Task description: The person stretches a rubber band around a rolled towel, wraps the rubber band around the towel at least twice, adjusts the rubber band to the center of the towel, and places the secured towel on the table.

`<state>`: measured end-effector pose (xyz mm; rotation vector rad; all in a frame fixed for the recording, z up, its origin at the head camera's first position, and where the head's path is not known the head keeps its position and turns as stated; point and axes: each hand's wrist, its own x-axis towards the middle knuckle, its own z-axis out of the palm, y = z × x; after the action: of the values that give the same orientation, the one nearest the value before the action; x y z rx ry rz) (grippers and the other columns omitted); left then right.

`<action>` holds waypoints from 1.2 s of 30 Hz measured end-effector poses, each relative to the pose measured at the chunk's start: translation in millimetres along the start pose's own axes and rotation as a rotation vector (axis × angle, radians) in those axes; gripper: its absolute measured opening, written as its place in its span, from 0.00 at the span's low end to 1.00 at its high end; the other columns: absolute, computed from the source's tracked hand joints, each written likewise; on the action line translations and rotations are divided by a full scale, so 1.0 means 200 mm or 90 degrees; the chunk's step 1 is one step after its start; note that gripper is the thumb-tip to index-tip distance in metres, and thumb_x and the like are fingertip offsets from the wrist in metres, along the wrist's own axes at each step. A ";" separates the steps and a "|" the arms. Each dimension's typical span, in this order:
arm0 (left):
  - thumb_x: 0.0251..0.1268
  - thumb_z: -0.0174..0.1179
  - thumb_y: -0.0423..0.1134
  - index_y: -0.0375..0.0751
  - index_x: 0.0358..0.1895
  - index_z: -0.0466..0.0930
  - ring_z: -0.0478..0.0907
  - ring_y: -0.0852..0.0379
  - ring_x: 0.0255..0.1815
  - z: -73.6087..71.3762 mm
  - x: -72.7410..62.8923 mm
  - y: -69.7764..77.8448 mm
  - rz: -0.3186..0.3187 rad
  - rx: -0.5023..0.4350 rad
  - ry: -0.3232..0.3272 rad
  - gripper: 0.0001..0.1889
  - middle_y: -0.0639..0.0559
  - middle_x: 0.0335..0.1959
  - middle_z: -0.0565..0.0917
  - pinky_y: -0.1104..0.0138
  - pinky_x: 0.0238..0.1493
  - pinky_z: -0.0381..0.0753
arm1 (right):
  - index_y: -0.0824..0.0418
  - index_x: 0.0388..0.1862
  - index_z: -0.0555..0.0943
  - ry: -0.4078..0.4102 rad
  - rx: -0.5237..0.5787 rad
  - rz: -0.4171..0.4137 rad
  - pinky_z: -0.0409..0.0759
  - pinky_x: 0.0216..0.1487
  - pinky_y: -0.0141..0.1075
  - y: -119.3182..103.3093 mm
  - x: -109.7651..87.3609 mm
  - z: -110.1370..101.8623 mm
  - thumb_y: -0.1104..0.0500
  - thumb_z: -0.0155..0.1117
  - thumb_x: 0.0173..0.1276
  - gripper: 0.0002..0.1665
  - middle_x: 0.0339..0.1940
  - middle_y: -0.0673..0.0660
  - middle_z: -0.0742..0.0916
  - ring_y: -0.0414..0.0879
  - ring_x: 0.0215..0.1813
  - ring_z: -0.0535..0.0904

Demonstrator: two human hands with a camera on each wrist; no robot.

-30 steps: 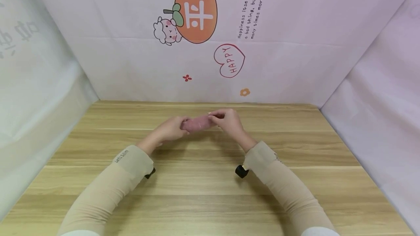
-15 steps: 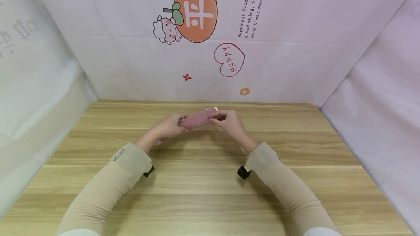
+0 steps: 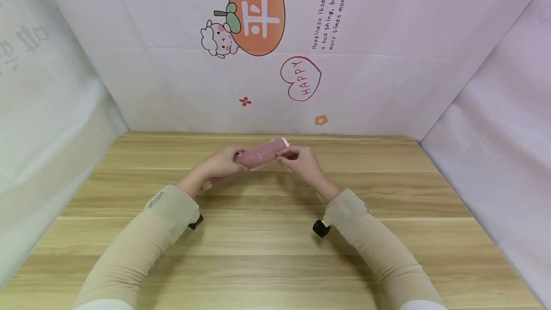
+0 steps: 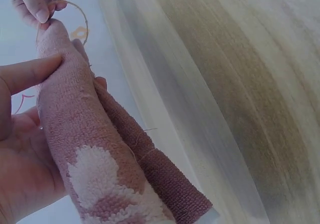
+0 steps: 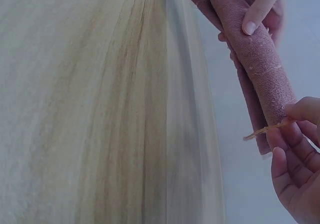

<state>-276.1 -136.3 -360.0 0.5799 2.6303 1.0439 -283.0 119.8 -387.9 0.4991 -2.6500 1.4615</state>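
A pink towel (image 3: 258, 155), rolled into a tube with pale patches, is held above the back of the table. My left hand (image 3: 224, 162) grips the roll, its thumb lying along the near side in the right wrist view. At the roll's other end, my right hand (image 3: 303, 162) pinches a thin orange rubber band (image 5: 262, 130) between thumb and fingers. In the left wrist view the band (image 4: 86, 23) forms a loose loop by the towel's tip. A flatter fold of the towel (image 4: 170, 179) hangs beside the roll.
The wooden table (image 3: 258, 233) ends at a white printed cloth backdrop (image 3: 172, 85) just behind the hands. White cloth walls (image 3: 508, 133) stand on both sides. A black wrist camera (image 3: 320, 227) hangs below the right cuff.
The towel's right end has risen slightly and its white edge now shows beyond my right hand. My right hand has shifted a little to the right.
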 end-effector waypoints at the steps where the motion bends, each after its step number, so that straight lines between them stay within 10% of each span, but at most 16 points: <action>1: 0.67 0.64 0.33 0.28 0.68 0.72 0.75 0.36 0.64 0.00 0.00 0.00 0.000 -0.004 -0.003 0.28 0.31 0.63 0.78 0.45 0.67 0.70 | 0.66 0.44 0.89 0.000 0.000 0.001 0.77 0.35 0.30 0.00 0.00 0.00 0.63 0.73 0.68 0.08 0.37 0.58 0.89 0.45 0.37 0.80; 36: 0.56 0.59 0.31 0.33 0.70 0.68 0.72 0.45 0.54 -0.07 0.01 -0.01 0.009 -0.021 -0.125 0.34 0.39 0.56 0.77 0.54 0.57 0.71 | 0.66 0.39 0.89 -0.025 0.030 -0.046 0.82 0.41 0.34 0.02 -0.04 0.04 0.65 0.72 0.68 0.05 0.38 0.58 0.90 0.47 0.39 0.86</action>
<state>-283.0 -144.3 -352.0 0.6594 2.4386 0.9790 -276.2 116.5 -397.8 0.6268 -2.6022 1.5127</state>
